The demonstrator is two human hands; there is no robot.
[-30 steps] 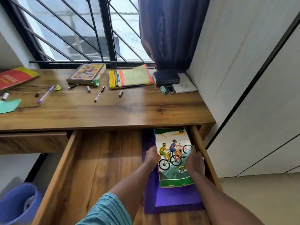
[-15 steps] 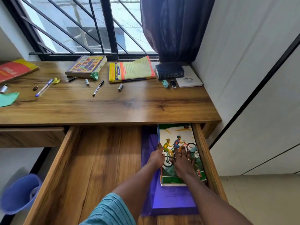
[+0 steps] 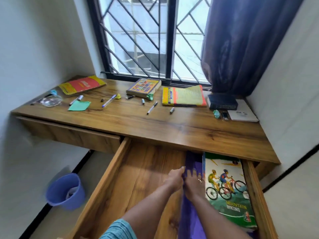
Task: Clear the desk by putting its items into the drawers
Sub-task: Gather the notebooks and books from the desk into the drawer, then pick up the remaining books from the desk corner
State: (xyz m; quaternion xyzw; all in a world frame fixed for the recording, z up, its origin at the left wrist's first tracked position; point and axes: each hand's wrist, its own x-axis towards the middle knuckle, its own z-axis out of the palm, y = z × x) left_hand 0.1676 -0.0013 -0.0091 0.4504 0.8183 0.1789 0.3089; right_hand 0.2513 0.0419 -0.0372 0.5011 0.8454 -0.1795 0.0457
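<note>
While the mountain-biking book [image 3: 227,190] lies in the open wooden drawer [image 3: 138,178], the left hand [image 3: 174,178] and right hand [image 3: 193,185] pinch the purple folder [image 3: 189,213] beside it.

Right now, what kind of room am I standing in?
Probably a study corner in a home or hostel room: a wooden desk under a barred window, strewn with books and pens, and an open drawer holding a cycling book.
</note>
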